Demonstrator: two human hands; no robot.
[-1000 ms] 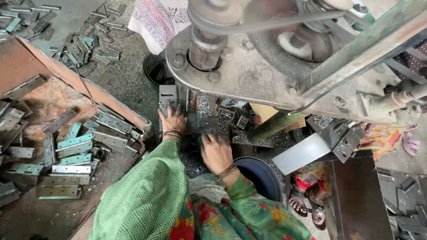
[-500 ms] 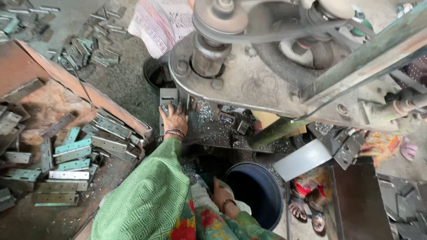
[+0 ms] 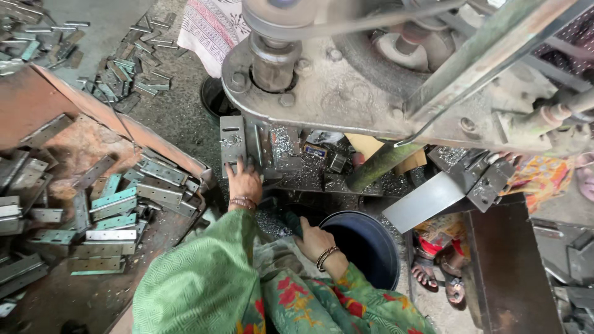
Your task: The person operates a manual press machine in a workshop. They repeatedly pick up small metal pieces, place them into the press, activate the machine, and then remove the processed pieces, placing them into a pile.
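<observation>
My left hand (image 3: 244,183) reaches forward onto the bed of a large press machine (image 3: 346,93). Its fingers grip the near end of a flat grey metal plate (image 3: 232,139) that lies on the bed among bright metal shavings. My right hand (image 3: 314,239) is low over my lap, just left of a dark blue bucket (image 3: 368,247). Its fingers curl down and are partly hidden, so what it holds does not show. Both wrists wear bangles, and green patterned sleeves cover my arms.
Several flat metal strips (image 3: 105,207) are heaped on a rusty tray (image 3: 68,142) at my left, and more lie on the floor at the far left. A grey metal chute (image 3: 427,199) slopes at the right. Another person's sandalled feet (image 3: 440,279) stand beside the bucket.
My right hand has dropped from the press bed to my lap beside the bucket. My left hand has stayed on the metal plate.
</observation>
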